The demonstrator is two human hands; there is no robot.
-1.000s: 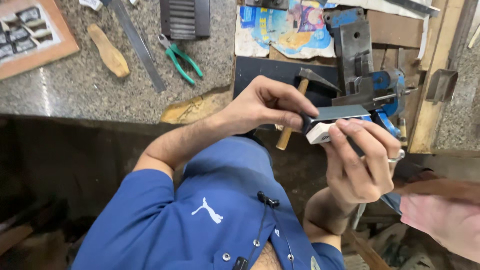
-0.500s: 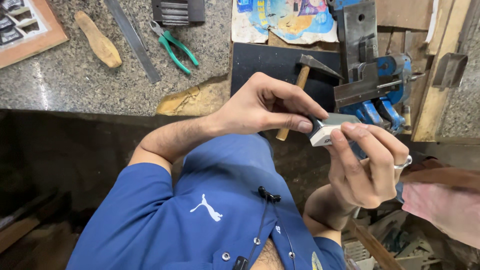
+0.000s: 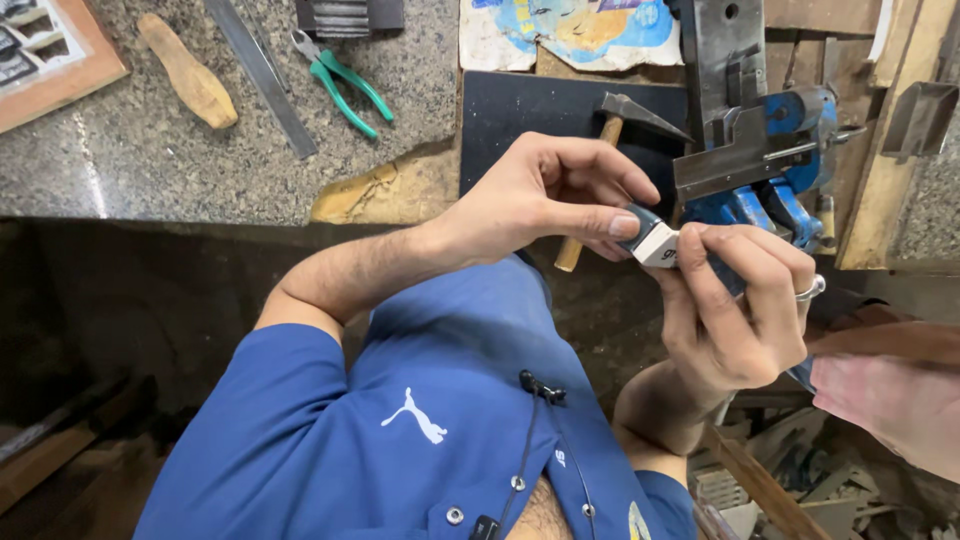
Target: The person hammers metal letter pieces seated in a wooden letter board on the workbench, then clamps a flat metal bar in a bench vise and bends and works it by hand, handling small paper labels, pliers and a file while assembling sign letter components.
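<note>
**Both hands closed on a small white block in front of the vice**

A small white block [image 3: 655, 243] with a dark top edge sits between the two hands, held in the air just in front of the table [image 3: 150, 160] edge and just below a blue vice [image 3: 775, 175]. The left hand [image 3: 545, 195] reaches across from the left, its fingers curled and its thumb and fingertips pinched on the block's left end. The right hand [image 3: 740, 310] comes up from below, fingers bent over and wrapped about the block's right end, a ring [image 3: 810, 290] on one finger. So both hands are closed on the same block and nearly touch each other there. What the dark strip running under the right hand's fingers is, I cannot tell.

Behind the left hand a hammer [image 3: 610, 150] with a wooden handle lies on a dark mat [image 3: 520, 120]. The vice clamps a grey metal bar [image 3: 740, 160]. Farther left on the speckled stone table lie green-handled pliers [image 3: 345, 90], a steel ruler [image 3: 262, 75] and a wooden handle [image 3: 188, 70], well apart from the hands. A colourful worn sheet [image 3: 570, 30] lies at the top edge. Another person's hand [image 3: 890, 400] shows at the lower right
</note>
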